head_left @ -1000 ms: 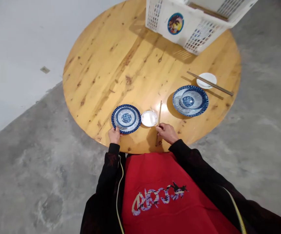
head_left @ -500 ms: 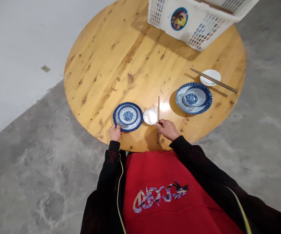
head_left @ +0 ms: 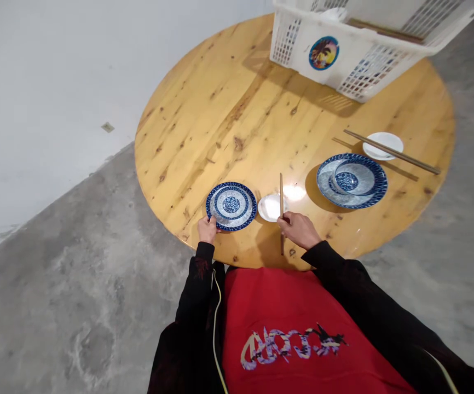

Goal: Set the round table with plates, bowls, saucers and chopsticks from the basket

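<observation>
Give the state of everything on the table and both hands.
Left plate: face up, rim held
Left white dish: upright
Near chopsticks: held, count unclear
Bowl: upright
Right plate: face up, under bowl
Right white dish: upright
Far chopsticks: laid across right white dish
Basket: open-topped, things inside
Left hand: gripping left plate
Right hand: gripping near chopsticks
</observation>
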{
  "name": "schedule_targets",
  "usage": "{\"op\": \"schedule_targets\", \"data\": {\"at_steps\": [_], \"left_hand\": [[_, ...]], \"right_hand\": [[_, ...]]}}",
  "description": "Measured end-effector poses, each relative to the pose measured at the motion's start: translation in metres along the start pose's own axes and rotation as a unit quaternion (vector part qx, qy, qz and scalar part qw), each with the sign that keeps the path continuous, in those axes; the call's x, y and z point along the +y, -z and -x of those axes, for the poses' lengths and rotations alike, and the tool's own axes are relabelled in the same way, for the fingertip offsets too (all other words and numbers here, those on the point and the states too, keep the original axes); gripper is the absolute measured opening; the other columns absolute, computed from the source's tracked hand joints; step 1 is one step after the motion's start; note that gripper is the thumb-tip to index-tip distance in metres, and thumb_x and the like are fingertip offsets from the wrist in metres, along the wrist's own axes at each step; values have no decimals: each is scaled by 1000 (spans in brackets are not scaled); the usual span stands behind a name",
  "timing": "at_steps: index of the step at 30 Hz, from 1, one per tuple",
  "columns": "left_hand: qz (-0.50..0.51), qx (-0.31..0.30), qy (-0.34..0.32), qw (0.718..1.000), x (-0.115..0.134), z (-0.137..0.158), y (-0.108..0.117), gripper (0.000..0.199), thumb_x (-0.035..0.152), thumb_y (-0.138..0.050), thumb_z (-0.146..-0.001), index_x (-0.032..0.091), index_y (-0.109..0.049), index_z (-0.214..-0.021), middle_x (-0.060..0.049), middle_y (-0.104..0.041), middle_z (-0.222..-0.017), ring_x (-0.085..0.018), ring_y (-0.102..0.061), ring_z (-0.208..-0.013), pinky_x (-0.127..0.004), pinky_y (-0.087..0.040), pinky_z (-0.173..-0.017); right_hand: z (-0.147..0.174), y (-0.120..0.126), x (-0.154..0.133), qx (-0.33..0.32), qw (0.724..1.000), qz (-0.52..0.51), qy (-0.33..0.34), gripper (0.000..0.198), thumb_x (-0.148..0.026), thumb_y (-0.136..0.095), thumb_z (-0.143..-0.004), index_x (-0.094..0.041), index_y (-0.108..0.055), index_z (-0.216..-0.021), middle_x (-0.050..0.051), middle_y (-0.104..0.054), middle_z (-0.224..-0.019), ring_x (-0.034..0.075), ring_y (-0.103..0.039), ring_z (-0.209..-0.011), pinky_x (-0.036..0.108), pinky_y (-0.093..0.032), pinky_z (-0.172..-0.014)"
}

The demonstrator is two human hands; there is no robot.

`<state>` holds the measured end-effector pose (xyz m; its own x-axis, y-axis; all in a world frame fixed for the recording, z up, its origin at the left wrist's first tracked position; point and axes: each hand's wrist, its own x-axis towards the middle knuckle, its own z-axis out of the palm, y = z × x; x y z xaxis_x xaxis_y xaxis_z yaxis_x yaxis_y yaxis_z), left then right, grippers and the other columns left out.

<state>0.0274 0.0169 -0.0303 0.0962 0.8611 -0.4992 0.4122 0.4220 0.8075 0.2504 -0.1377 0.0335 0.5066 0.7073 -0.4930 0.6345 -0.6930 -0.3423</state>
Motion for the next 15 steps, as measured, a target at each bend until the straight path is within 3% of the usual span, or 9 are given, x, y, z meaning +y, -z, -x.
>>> {"op": "schedule_targets", "data": {"at_steps": [15], "left_hand": [[-6,-8,3,1000,2,-9,6,26,28,-63,-80,21,-56,-55,0,-54,-48,-20,-60,-45,-29,-48,-48]], "right_hand": [[-4,2,-6,8,999,31,3,23,-23,-49,-94,-15,-70,-90,10,-74,-80,24,-68,-80,29,-38,-68]]}}
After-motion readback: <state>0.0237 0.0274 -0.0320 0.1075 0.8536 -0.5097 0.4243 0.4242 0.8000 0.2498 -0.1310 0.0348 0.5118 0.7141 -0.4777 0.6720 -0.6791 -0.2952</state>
